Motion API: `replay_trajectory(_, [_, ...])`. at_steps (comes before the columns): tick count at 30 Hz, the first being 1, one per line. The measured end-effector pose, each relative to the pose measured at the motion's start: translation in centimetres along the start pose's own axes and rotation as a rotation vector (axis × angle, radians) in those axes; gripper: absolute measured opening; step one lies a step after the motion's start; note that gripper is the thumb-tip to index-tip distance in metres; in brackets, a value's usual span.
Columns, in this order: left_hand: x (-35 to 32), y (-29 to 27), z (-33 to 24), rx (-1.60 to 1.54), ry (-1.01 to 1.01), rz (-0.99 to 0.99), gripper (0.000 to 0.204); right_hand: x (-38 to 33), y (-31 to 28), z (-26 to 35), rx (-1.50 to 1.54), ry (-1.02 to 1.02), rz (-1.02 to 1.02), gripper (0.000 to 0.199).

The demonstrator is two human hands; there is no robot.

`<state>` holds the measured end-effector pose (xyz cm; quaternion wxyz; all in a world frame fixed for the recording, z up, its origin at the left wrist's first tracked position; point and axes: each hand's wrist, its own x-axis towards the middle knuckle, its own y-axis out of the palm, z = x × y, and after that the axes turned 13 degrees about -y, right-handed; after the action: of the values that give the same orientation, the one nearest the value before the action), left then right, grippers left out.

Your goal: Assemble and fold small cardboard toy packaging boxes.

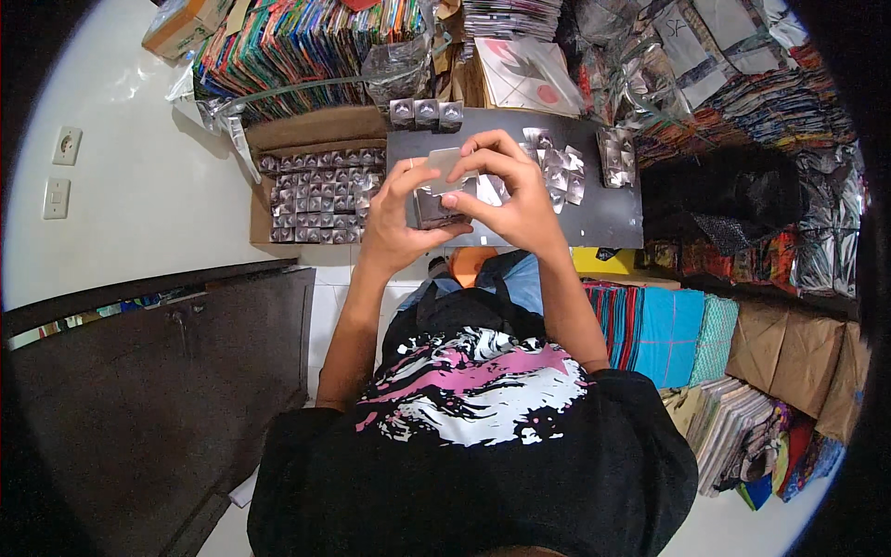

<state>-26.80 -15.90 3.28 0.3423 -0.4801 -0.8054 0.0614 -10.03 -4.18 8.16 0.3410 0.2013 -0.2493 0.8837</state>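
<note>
Above the dark table point(603, 227), a small dark printed box point(432, 212) is held between my hands, with a pale flap point(447, 169) standing up at its top. My left hand point(397, 218) wraps the box from the left, thumb beneath it and fingers along the upper side. My right hand point(515, 190) curls in from the right, its fingertips at the flap and its thumb on the box's edge. What is inside the box cannot be seen. Flat printed pieces point(562, 174) lie in a loose pile to the right of my hands.
An open carton point(311, 130) full of similar small boxes point(325, 200) stands left of the table. Three small boxes point(426, 113) line the far edge, and more point(616, 156) are stacked at the right. Packed bundles point(306, 51) rise behind; folded fabrics point(670, 330) sit at lower right.
</note>
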Motion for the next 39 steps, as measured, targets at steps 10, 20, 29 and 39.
replay_trajectory(10, [0.2,0.5,1.2,-0.032,-0.027,-0.001,0.096,-0.4,0.2,1.3,-0.34,-0.005,-0.021,0.021])
replay_trajectory(20, [0.5,0.3,2.0,-0.104,-0.113,0.016,0.098,-1.1,0.6,1.6,-0.552,-0.184,0.195,0.015])
replay_trajectory(29, [1.5,-2.3,-2.0,0.356,-0.089,0.071,0.014,-1.3,0.3,0.9,-0.679,-0.159,0.176,0.015])
replay_trajectory(39, [0.9,-1.3,-0.4,0.232,-0.207,0.155,0.05,-2.3,1.2,-1.1,-0.632,-0.081,0.023,0.018])
